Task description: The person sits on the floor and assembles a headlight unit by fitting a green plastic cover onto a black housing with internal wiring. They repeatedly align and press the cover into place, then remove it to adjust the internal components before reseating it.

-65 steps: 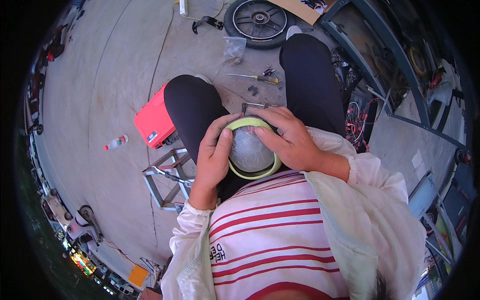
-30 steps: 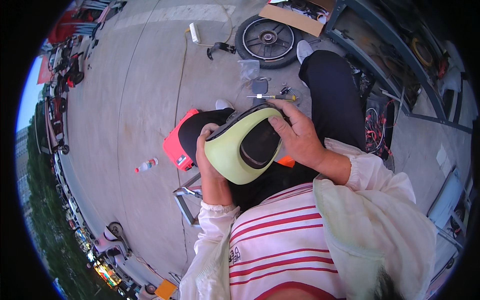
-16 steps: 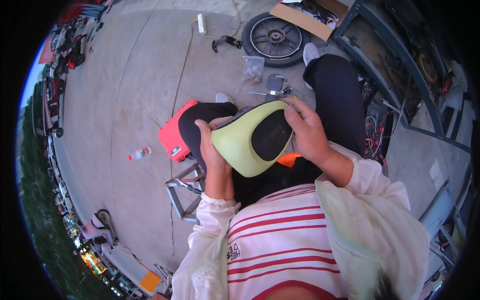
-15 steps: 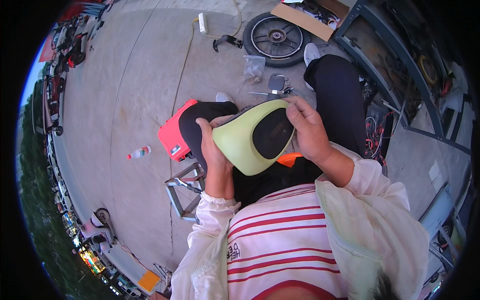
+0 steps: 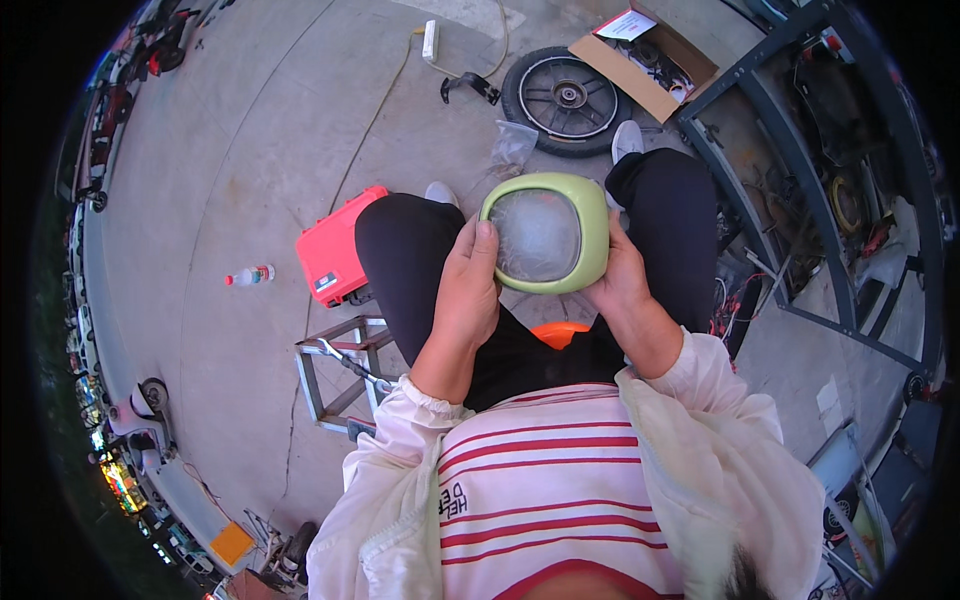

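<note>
Between my two hands is a light-green scooter headlight unit (image 5: 598, 235), its clear, cloudy, rounded lens facing up. My left hand (image 5: 470, 275) wraps round its left side, thumb on the rim beside the lens. My right hand (image 5: 622, 268) grips the right side from behind, and most of its fingers are hidden. The unit is held above my lap, between my knees. An orange piece (image 5: 558, 333) lies below it, partly covered by my dark trousers.
Left of my leg are a red toolbox (image 5: 335, 245), a metal frame stool (image 5: 335, 372) and a plastic bottle (image 5: 250, 275). Ahead lie a black wheel (image 5: 530, 85), a plastic bag (image 5: 512, 145) and an open cardboard box (image 5: 640, 85). A grey metal rack (image 5: 775, 225) stands on the right.
The headlight unit has been turned over: its dark display panel faced up before, and now the clear lens does. Both hands have shifted their grip with it. My view has moved slightly.
</note>
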`<act>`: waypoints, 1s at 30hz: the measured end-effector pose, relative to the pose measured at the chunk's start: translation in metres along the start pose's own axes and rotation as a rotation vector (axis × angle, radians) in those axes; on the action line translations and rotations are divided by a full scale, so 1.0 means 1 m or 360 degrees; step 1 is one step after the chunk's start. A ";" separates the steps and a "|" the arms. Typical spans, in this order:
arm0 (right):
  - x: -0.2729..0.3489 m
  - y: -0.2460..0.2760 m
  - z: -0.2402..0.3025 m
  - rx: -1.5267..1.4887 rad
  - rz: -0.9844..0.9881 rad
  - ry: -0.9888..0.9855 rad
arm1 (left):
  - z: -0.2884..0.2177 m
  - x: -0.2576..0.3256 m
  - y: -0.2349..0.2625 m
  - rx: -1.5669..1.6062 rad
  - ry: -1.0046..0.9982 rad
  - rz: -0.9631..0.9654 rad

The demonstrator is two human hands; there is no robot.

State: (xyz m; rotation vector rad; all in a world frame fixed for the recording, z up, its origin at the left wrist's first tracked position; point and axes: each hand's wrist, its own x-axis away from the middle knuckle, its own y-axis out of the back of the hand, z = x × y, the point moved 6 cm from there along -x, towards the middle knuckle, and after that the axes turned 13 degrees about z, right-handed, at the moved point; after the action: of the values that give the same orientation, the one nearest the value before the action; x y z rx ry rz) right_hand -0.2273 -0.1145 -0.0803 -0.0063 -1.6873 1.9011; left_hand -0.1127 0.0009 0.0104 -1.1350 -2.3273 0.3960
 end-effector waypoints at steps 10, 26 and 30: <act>0.007 -0.024 -0.015 -0.0101 0.0433 -0.0175 | -0.017 -0.008 0.020 0.0297 -0.0235 -0.0017; 0.058 -0.101 0.009 0.2036 0.0815 0.0407 | -0.014 0.007 0.012 -0.0318 0.0166 0.0151; 0.079 -0.087 -0.007 0.2024 0.0681 0.0450 | -0.005 0.033 0.008 -0.0302 -0.0056 0.0218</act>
State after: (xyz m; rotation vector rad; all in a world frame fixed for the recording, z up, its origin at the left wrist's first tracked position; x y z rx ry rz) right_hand -0.2537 -0.0727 0.0270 -0.1333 -0.0915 2.7921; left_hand -0.1217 0.0315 0.0215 -1.3936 -2.3644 0.2496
